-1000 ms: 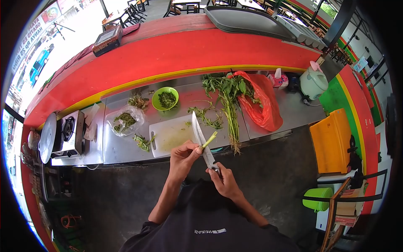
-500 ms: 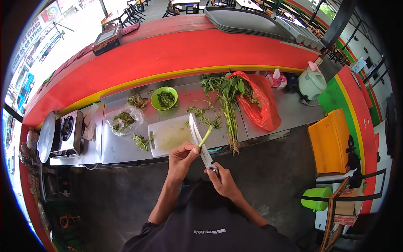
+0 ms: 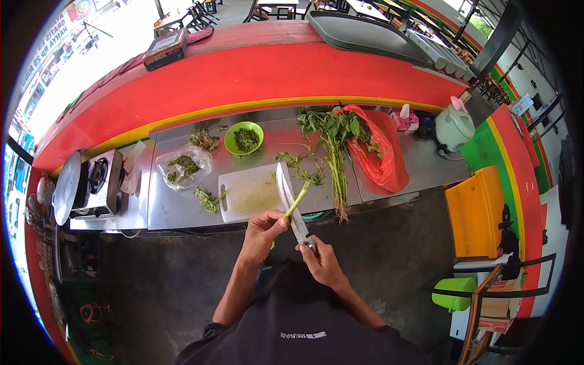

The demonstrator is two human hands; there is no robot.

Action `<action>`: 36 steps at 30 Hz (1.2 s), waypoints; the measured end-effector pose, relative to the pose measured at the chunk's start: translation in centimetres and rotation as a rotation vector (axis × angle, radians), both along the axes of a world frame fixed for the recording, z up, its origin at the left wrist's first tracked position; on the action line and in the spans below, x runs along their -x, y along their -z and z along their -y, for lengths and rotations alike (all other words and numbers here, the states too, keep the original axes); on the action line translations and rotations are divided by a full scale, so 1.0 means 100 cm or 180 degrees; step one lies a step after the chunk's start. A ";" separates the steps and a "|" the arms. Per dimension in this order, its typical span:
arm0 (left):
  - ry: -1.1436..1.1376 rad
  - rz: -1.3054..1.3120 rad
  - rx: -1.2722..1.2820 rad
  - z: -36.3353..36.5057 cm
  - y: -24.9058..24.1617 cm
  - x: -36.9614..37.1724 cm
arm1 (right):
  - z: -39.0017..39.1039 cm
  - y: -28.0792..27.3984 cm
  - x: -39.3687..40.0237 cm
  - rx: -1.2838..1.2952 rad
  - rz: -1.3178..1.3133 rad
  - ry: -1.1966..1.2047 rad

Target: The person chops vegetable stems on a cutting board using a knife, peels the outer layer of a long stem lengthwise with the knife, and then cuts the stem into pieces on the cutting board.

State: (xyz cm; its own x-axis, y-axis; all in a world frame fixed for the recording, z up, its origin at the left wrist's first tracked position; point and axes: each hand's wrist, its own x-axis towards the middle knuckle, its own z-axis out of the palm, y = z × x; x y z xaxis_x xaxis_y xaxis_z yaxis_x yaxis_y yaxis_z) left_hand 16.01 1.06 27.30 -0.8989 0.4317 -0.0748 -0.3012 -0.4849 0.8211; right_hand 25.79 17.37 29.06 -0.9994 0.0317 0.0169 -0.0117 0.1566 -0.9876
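Note:
Between the fingers of my left hand [image 3: 264, 232] is a pale green vegetable stem [image 3: 297, 201], its leafy end [image 3: 302, 170] reaching over the counter. My right hand [image 3: 322, 260] is wrapped around the handle of a knife [image 3: 288, 198], whose long blade points away from me and lies against or right beside the stem. Both hands are in front of the counter edge, near a white cutting board [image 3: 250, 190] with a greenish stain. A bundle of leafy greens with roots [image 3: 336, 161] rests to the right, partly inside a red plastic bag [image 3: 382, 158].
A green bowl [image 3: 229, 146] of chopped greens stands behind the board. To its left are a clear plastic bag [image 3: 204, 162] with greens and loose leaves [image 3: 207, 199]. A gas stove [image 3: 104, 182] is at far left, a rice cooker [image 3: 453, 129] at right, an orange chair [image 3: 474, 213] nearer.
The view has shifted slightly, so the counter sits a little differently in frame. My hands keep nearly the same pose, with the stem and knife still held together.

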 end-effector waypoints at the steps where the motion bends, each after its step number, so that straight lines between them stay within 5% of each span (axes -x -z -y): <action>1: -0.0006 -0.0001 -0.0004 0.004 0.000 0.000 | 0.002 0.000 0.000 -0.0004 -0.0001 -0.0006; 36: 0.0021 -0.0065 0.0140 0.149 0.007 -0.008 | 0.151 0.007 -0.009 -0.0141 0.0133 -0.0071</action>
State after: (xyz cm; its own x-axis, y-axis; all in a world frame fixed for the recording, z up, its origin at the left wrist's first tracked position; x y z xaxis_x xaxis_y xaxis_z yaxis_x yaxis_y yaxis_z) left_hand 16.84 -13.85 26.56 -0.8976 0.4343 -0.0754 -0.2871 -0.4462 0.8476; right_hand 26.65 2.31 28.37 -0.9997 0.0095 -0.0240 0.0254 0.2003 -0.9794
